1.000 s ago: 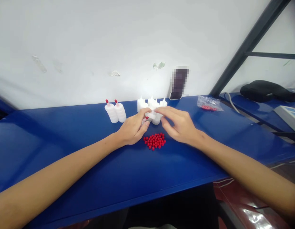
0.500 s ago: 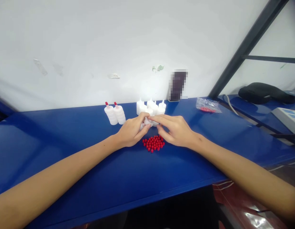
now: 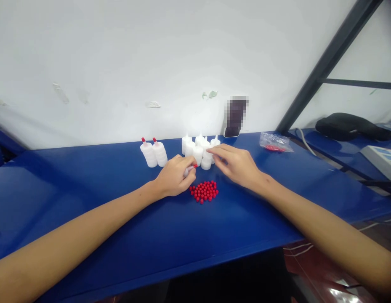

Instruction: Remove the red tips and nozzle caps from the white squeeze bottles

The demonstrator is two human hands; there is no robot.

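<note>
My left hand [image 3: 176, 174] is closed round a small white squeeze bottle, mostly hidden in my fingers. Its white nozzle [image 3: 189, 169] pokes out to the right, tipped with a red cap [image 3: 195, 166]. Just right of it, my right hand [image 3: 238, 164] has its fingers apart, with the fingertips beside a group of white bottles [image 3: 197, 153]; whether they touch one I cannot tell. Those bottles have bare nozzles where the tops show. Below and between both hands lies a pile of small red caps [image 3: 204, 192].
Left of my hands, white bottles with red-tipped nozzles [image 3: 150, 153] stand on the blue table [image 3: 144, 235]. A pixelated dark phone-like object [image 3: 235, 118] leans on the wall. At right are a clear bag with red pieces [image 3: 275, 143] and a dark metal post [image 3: 312, 75].
My hands have come apart from the shared bottle. My right hand has moved slightly right, towards the white bottles, and a red cap now shows on the nozzle in my left hand.
</note>
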